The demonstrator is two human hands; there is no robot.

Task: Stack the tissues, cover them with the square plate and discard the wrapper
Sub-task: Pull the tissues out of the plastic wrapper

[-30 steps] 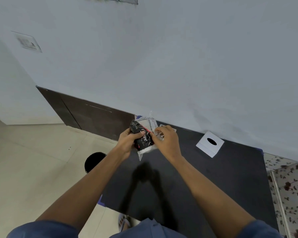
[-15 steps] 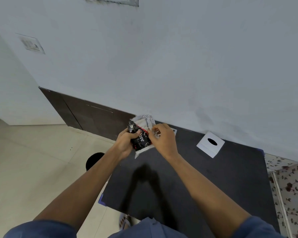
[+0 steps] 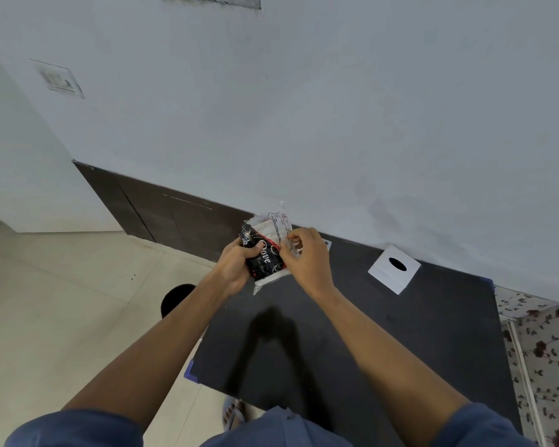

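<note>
I hold a tissue pack (image 3: 267, 256) in a black, white and red plastic wrapper above the far left corner of the black table (image 3: 384, 333). My left hand (image 3: 236, 266) grips the pack's left side, thumb across the black front. My right hand (image 3: 307, 259) pinches the clear wrapper edge at the pack's upper right. A white square plate (image 3: 381, 272) with a dark oval opening lies flat on the table at the far right, apart from both hands. A small white item (image 3: 327, 244) behind my right hand is mostly hidden.
The table stands against a grey wall (image 3: 336, 124). A round black bin (image 3: 176, 298) sits on the tiled floor to the table's left. A floral-patterned surface (image 3: 539, 350) adjoins the table's right edge.
Both hands have raised the pack slightly and shifted it left. My right hand's fingers have moved up to the wrapper's top right edge.
</note>
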